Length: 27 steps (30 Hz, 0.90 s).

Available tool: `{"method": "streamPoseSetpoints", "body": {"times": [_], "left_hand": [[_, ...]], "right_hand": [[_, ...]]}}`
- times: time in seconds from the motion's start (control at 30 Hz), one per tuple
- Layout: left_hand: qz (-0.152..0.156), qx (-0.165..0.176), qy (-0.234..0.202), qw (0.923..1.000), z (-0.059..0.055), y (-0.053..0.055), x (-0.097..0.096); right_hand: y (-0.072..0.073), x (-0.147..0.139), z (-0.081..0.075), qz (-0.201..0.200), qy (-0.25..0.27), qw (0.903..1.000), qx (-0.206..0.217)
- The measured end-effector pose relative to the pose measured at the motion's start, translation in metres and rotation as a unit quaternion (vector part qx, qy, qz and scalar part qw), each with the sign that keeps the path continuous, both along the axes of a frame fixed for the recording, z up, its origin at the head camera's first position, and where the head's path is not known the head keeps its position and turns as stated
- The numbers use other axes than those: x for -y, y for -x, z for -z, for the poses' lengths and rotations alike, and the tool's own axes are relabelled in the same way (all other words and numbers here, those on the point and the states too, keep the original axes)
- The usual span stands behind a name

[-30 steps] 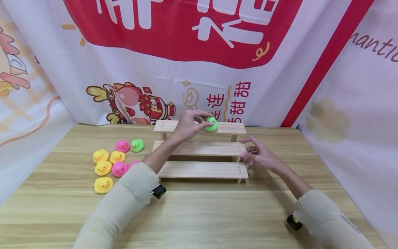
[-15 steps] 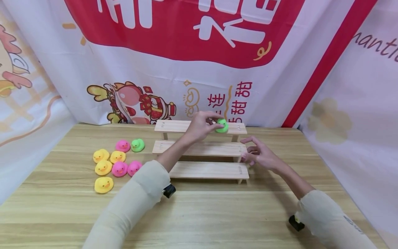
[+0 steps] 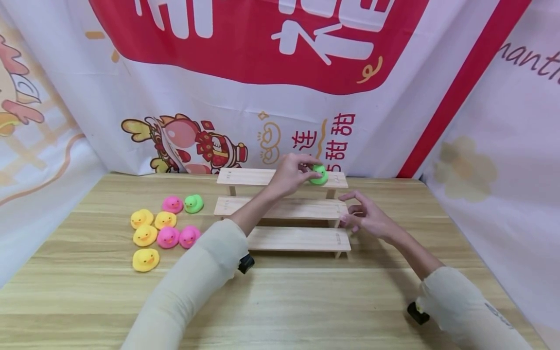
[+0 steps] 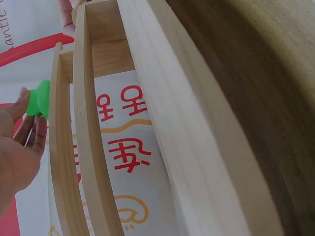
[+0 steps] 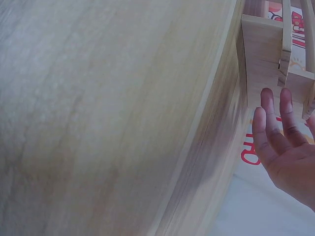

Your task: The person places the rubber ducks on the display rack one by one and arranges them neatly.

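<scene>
My left hand (image 3: 292, 174) pinches a green rubber duck (image 3: 321, 175) between thumb and fingers at the right part of the top step of a three-tier wooden stand (image 3: 280, 209). In the left wrist view the duck (image 4: 40, 100) is right against that top board (image 4: 60, 147); whether it bears weight there I cannot tell. My right hand (image 3: 368, 218) is at the right end of the middle step, fingers loosely bent and holding nothing. The right wrist view has its fingertips (image 5: 266, 96) close to the stand's side panel (image 5: 263, 54); contact is unclear.
Left of the stand, several yellow ducks (image 3: 145, 236), pink ducks (image 3: 168, 237) and one green duck (image 3: 193, 204) sit on the wooden table (image 3: 306, 301). A printed cloth (image 3: 245, 121) hangs close behind the stand, and another cloth (image 3: 494, 146) borders the right side.
My left hand has carried the green duck rightward along the top step, slowing in the last half second. The right hand has stayed in place.
</scene>
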<state>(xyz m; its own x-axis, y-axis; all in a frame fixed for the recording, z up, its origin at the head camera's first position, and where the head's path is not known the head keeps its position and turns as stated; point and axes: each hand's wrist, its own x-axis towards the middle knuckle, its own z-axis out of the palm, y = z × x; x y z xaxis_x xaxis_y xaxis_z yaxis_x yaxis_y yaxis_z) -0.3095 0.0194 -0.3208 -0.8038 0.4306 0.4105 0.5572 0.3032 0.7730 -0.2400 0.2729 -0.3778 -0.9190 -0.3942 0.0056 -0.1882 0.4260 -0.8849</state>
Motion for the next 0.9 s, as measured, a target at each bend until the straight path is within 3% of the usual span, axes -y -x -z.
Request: {"method": "streamPoseSetpoints", "body": {"times": [0.23, 0.9], "left_hand": [[0.016, 0.004, -0.001, 0.9999, -0.0011, 0.0004, -0.0050], [0.011, -0.025, 0.007, 0.9996, 0.0021, 0.0025, -0.0069]], "right_hand": [[0.0002, -0.0002, -0.0004, -0.001, -0.001, 1.0000, -0.002], [0.0005, -0.0007, 0.0004, -0.003, 0.000, 1.0000, 0.002]]}}
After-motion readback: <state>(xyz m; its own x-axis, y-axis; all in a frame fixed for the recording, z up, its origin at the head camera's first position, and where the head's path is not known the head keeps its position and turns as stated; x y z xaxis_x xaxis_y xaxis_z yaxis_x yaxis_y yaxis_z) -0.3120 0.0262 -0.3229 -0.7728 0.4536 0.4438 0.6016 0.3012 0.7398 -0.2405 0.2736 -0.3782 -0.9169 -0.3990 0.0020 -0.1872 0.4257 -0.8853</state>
